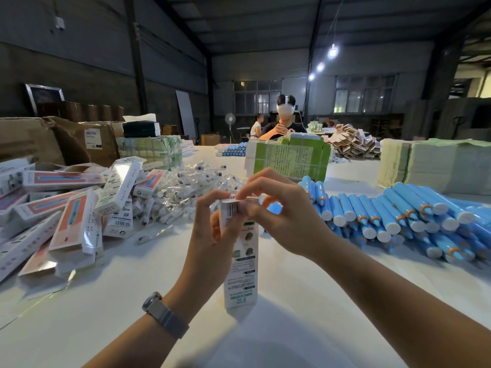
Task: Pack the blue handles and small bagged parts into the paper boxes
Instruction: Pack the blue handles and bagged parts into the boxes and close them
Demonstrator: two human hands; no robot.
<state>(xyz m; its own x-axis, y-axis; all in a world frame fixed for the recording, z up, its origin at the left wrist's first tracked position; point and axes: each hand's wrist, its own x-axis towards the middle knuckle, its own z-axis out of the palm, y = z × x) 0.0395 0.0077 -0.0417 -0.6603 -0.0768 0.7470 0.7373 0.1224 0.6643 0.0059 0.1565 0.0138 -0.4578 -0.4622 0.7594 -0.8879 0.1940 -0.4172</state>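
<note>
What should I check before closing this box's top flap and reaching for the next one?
1. Paper box upright on the table: ok.
2. Left hand grips the box's upper part: ok.
3. Right hand fingertips on the top flap: ok.
4. Handle and bagged part inside: cannot tell.
5. Blue handles within reach on the right: ok.
6. Bagged parts piled behind the box: ok.
</note>
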